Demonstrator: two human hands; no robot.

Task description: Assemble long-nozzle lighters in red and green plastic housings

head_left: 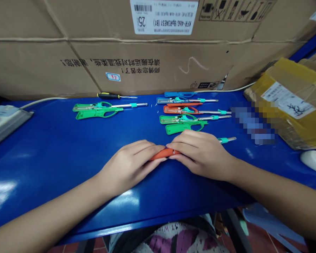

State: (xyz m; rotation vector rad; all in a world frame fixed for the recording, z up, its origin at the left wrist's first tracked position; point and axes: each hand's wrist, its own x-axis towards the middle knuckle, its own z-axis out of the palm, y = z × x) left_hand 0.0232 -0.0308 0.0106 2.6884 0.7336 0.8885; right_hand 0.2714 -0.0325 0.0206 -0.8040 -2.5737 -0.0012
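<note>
Over the middle of the blue table [55,154], my left hand [133,161] and my right hand [200,154] grip an orange long-nosed lighter [162,154] from its two ends. Fingers of both hands are closed round it, thumbs below, and cover most of the body. A metal tube with a turquoise collar [223,140] sticks out beyond my right hand, in line with the lighter. Just behind my hands lie opened lighters: a green one [168,119], its loose green shell half [173,129], an orange one [170,110] and a blue one [163,100], with insides showing.
Another opened green lighter [80,108] with its shell half [85,114] lies back left, near a black and yellow screwdriver [107,96]. A large cardboard box [81,70] walls the back. A taped parcel [297,123], a white mouse [314,160] and a pale device [7,121] flank the table.
</note>
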